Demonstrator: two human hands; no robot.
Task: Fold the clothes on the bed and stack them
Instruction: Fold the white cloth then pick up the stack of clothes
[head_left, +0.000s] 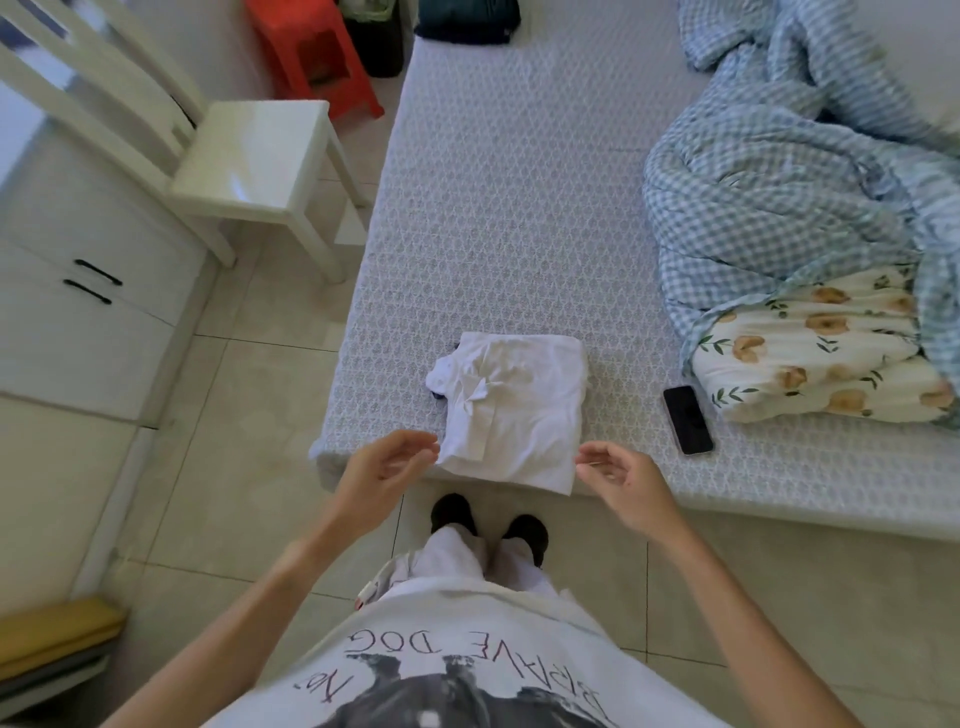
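While both hands (384, 467) (621, 480) hover, white shirt (511, 410) lies folded.

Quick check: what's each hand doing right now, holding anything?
Left hand: open, loosely curled, holding nothing, beside the folded white shirt.
Right hand: open, holding nothing, at the shirt's other side.

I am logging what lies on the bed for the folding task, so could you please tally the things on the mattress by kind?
Folded white garment, near edge between the two hands: 1
Folded dark garment, far end: 1
Blue checked quilt, bunched at right: 1
Floral bedding, beside the quilt: 1
Black phone: 1
Total: 5
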